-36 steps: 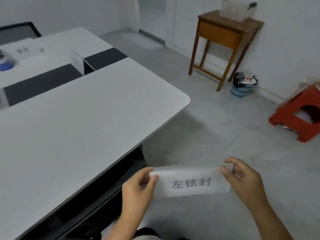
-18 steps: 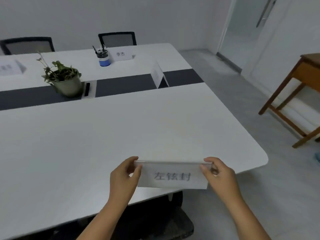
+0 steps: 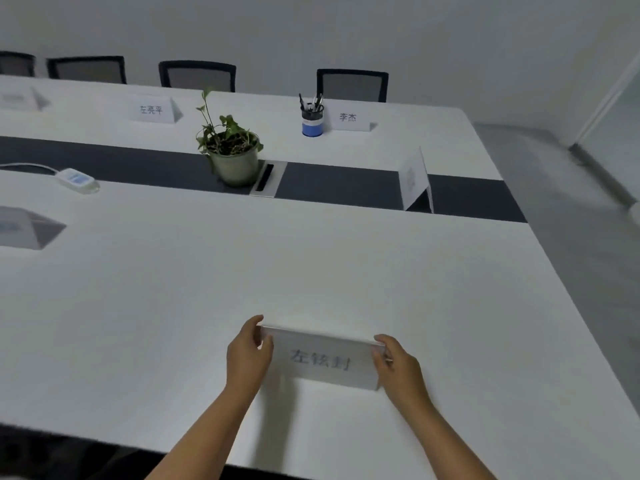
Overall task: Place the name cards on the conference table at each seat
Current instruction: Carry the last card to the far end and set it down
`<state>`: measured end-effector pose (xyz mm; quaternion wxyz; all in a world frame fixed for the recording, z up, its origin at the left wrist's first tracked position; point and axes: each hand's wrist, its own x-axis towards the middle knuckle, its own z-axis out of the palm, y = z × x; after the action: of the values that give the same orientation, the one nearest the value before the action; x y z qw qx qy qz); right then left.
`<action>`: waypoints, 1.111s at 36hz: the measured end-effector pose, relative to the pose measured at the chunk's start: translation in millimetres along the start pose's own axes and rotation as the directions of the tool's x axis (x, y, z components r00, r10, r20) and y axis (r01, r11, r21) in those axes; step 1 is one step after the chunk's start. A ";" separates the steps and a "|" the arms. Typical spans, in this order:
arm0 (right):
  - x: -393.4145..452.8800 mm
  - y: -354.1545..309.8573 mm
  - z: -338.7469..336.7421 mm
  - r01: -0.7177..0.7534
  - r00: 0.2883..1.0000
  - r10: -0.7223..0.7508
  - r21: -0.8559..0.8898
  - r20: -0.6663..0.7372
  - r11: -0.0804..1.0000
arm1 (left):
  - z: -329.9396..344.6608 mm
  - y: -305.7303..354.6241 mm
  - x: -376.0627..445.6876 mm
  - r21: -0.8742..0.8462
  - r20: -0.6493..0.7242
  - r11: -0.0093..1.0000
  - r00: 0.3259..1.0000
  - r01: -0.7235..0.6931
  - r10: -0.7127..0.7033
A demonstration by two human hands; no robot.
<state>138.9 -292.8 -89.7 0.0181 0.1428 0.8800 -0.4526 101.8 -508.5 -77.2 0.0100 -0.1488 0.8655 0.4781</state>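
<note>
Spanning both grips, name card (image 3: pixel 323 360) sits between left hand (image 3: pixel 247 355) and right hand (image 3: pixel 398 367).

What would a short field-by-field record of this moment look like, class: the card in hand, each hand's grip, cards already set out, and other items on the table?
held card: name card, printed side toward camera, low over the near edge of the conference table
left hand: grip on card's left end
right hand: grip on card's right end
cards already out: far-side card, second far-side card, end card
other items: potted plant, pen cup
</note>
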 end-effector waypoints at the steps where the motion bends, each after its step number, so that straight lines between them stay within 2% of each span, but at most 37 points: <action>1: 3.5 2.8 -0.4 -0.005 1.000 0.005 0.002 0.027 1.000 | 2.2 -0.9 1.7 -0.013 -0.001 1.000 1.000 0.010 -0.010; 6: 11.7 20.4 -3.1 -0.114 0.989 0.102 0.121 0.104 0.986 | 14.1 -5.8 -0.8 -0.103 0.000 0.992 0.997 0.076 -0.077; 9: 8.8 39.2 4.4 -0.121 0.992 0.115 0.175 0.043 0.977 | 22.6 -24.5 -8.6 -0.013 -0.005 0.991 0.991 0.131 -0.131; 13: 19.1 64.8 9.8 -0.034 0.999 0.034 0.069 -0.001 0.997 | 32.5 -43.2 -11.6 0.138 0.018 0.981 0.990 0.139 -0.143; 18: 68.9 64.6 0.2 0.009 1.000 -0.009 -0.020 0.000 1.000 | 49.8 -40.4 6.5 0.163 -0.041 0.970 0.983 0.182 -0.177; 24: 140.0 39.7 -3.3 0.105 0.992 -0.108 -0.047 -0.066 0.993 | 75.9 -16.8 49.5 0.103 -0.099 0.979 0.982 0.174 -0.163; 29: 179.2 37.7 9.7 0.130 0.977 -0.144 -0.098 -0.155 0.987 | 91.3 1.1 94.5 0.040 -0.171 0.988 0.975 0.148 -0.139; 34: 188.2 45.9 27.1 0.191 0.944 -0.237 -0.205 -0.230 0.960 | 103.2 -0.1 128.0 0.146 -0.218 0.982 0.973 0.115 -0.082; 40: 189.8 55.9 33.6 0.280 0.914 -0.341 -0.267 -0.220 0.922 | 108.6 -4.9 148.2 0.258 -0.291 0.965 0.956 0.036 0.042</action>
<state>-31.4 -244.5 -184.4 -0.1545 0.0558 0.9325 -0.3217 -52.0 -457.5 -163.8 -0.1001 -0.2143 0.9129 0.3326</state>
